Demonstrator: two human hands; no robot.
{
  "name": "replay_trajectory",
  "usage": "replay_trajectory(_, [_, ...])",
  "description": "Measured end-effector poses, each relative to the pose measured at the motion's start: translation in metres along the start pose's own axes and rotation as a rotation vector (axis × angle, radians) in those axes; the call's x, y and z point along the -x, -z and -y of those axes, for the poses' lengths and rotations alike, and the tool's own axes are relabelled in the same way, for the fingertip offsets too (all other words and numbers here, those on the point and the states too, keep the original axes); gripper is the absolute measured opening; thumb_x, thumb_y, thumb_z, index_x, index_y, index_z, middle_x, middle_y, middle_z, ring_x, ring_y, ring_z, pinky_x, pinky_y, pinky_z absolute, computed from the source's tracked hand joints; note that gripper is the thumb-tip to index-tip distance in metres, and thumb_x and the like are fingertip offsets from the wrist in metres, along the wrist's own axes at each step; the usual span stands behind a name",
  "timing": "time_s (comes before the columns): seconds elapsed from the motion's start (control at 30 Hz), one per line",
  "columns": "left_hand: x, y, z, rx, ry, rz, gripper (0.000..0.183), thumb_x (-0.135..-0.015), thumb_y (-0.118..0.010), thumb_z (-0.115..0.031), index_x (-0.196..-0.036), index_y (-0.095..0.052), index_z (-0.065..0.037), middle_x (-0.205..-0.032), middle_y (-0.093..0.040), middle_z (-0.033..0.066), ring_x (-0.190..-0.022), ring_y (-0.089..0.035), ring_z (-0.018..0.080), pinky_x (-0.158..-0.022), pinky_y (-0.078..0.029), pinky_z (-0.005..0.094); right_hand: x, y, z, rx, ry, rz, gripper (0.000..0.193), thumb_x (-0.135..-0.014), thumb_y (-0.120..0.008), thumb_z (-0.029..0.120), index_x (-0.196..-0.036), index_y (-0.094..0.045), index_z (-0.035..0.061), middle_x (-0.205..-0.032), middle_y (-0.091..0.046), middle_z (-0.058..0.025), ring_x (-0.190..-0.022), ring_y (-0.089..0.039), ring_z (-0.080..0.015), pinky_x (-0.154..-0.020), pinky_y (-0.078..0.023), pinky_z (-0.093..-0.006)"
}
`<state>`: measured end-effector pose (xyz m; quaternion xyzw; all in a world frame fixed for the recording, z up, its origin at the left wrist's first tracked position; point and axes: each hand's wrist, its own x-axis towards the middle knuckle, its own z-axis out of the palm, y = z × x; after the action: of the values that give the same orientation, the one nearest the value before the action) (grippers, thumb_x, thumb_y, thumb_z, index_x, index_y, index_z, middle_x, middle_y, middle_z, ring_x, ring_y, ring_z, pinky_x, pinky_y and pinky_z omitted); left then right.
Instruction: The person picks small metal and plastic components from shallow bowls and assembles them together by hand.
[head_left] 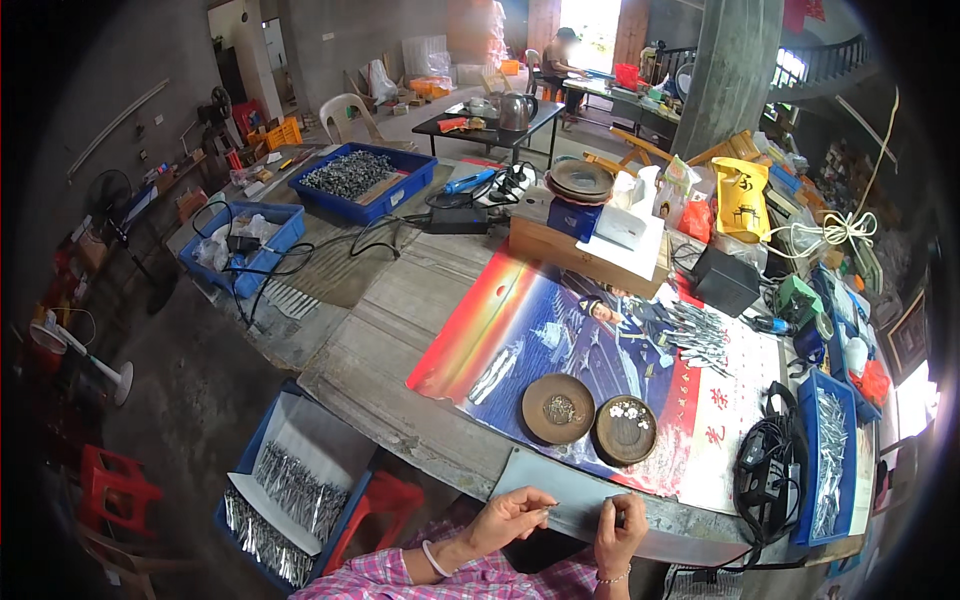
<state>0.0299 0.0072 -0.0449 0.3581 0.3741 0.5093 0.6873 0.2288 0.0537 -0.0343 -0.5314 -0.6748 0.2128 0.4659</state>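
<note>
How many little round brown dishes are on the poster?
2. One dish sits on the left, holding small dark bits. The other dish is right beside it, holding small white bits. Both lie on the poster, beyond the hands.

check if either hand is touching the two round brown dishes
No: both the left hand and right hand are at the table's near edge, apart from the dishes.
</note>
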Motion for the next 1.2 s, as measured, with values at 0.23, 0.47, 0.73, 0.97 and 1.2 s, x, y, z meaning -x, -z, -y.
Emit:
replay_trajectory(0.23, [0.0006,0.0004,0.0000,0.018,0.008,0.000,0.021,-0.094,-0.056,-0.009,-0.115,-0.058,-0.007,-0.083,-0.062,0.0012,-0.064,-0.050,0.0017,-0.056,-0.041,0.0151,-0.0009,-0.0009,-0.0008,0.011,0.027,-0.004,0.008,-0.077,-0.061,0.000,-0.075,-0.054,0.0024,-0.072,-0.055,-0.0112,-0.069,-0.053,-0.0302,-0.078,-0.043,-0.0404])
replay_trajectory(0.47, [0.0010,0.0019,0.0025,0.001,-0.008,0.005,0.021,-0.094,-0.056,-0.011,-0.115,-0.059,-0.008,-0.083,-0.061,-0.0021,-0.065,-0.050,0.0002,-0.055,-0.040,0.0147,-0.0019,-0.0009,0.0004,0.018,0.023,0.003,0.009,-0.076,-0.061,-0.001,-0.075,-0.054,0.0025,-0.071,-0.055,-0.0105,-0.071,-0.053,-0.0300,-0.077,-0.042,-0.0397])
replay_trajectory(0.73, [0.0016,0.0013,0.0025,0.010,-0.008,0.014,0.021,-0.094,-0.056,-0.010,-0.116,-0.059,-0.008,-0.083,-0.061,-0.0017,-0.064,-0.049,0.0002,-0.055,-0.039,0.0148,-0.0007,-0.0016,-0.0012,0.029,0.025,0.003,0.009,-0.076,-0.061,-0.001,-0.075,-0.054,0.0028,-0.072,-0.056,-0.0110,-0.072,-0.053,-0.0297,-0.076,-0.041,-0.0390])
replay_trajectory(0.97, [0.0030,0.0018,0.0016,0.004,-0.013,0.008,0.021,-0.094,-0.056,-0.010,-0.115,-0.059,-0.008,-0.083,-0.061,-0.0013,-0.064,-0.049,0.0003,-0.055,-0.039,0.0149,-0.0019,-0.0025,-0.0003,0.041,0.089,-0.004,0.009,-0.078,-0.060,0.000,-0.074,-0.052,0.0009,-0.071,-0.053,-0.0109,-0.068,-0.052,-0.0259,-0.067,-0.041,-0.0353])
replay_trajectory(1.2, [0.0010,-0.0001,-0.0022,0.004,0.001,0.012,0.022,-0.094,-0.056,-0.011,-0.115,-0.058,-0.007,-0.084,-0.061,-0.0014,-0.064,-0.049,0.0004,-0.056,-0.040,0.0147,-0.0022,-0.0010,-0.0001,0.038,0.052,0.006,0.009,-0.077,-0.062,0.000,-0.076,-0.054,0.0027,-0.072,-0.056,-0.0107,-0.071,-0.052,-0.0298,-0.073,-0.041,-0.0386])
